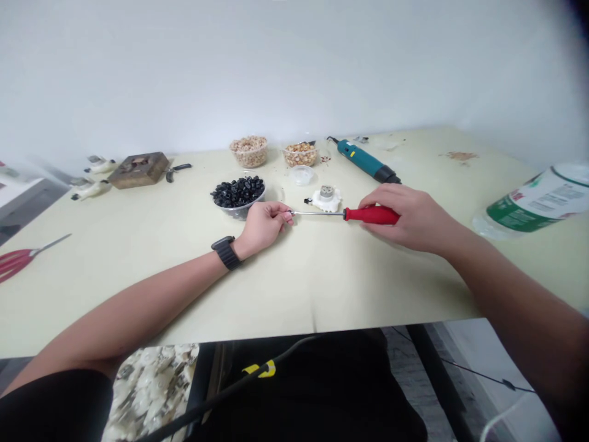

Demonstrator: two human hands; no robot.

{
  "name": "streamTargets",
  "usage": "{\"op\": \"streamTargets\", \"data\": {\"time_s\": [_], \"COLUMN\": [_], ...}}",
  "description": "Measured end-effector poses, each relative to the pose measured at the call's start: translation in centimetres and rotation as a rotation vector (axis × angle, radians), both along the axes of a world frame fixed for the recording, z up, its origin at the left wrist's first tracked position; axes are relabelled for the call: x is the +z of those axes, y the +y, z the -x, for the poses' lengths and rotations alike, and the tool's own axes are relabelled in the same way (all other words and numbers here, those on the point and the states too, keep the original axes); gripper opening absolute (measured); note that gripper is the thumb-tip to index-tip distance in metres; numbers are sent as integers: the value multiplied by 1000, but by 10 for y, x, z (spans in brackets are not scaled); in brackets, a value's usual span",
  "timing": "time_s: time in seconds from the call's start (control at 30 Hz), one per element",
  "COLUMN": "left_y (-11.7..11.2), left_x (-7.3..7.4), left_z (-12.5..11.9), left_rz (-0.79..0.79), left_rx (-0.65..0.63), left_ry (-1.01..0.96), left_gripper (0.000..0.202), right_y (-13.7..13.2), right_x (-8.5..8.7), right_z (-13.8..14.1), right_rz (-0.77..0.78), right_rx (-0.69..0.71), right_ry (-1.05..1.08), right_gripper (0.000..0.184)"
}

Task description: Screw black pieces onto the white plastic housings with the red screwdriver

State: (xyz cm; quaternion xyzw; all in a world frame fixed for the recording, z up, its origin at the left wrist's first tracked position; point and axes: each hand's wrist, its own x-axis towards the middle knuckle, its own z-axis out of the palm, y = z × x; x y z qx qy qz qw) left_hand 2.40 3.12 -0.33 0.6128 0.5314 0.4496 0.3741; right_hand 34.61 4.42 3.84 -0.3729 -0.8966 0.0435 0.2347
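Observation:
In my right hand [409, 215] is a screwdriver [372, 214] with a red handle, its metal shaft pointing left. My left hand [267, 226], with a black watch on the wrist, is closed in a pinch at the screwdriver's tip; whatever small thing sits between those fingertips is too small to make out. Just behind the shaft lies a white plastic part [327, 199] with a grey round piece on top and a small black end. A clear bowl of black pieces [238, 195] stands right behind my left hand.
Farther back are two bowls of small parts [249, 151] [300, 155], a clear lid [302, 175] and a teal electric screwdriver [368, 161]. A wooden block [139, 170] and red-handled scissors [23, 259] are left; a large labelled bottle [538, 199] lies right. A cable [239, 383] hangs below the table edge.

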Motion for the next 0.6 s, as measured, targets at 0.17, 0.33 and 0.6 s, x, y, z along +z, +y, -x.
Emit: {"op": "streamTargets", "data": {"time_s": [0.17, 0.33, 0.6], "left_y": [0, 0, -1], "left_x": [-1, -1, 0], "left_z": [0, 0, 0], "left_rz": [0, 3, -6], "left_rx": [-5, -9, -22], "left_ry": [-4, -3, 17], "left_gripper": [16, 15, 16], "right_y": [-2, 1, 0], "right_x": [-2, -1, -1], "right_z": [2, 1, 1], "right_rz": [71, 4, 124], "right_rx": [-73, 56, -61], "right_ry": [-28, -7, -76], "right_gripper": [27, 26, 23]}}
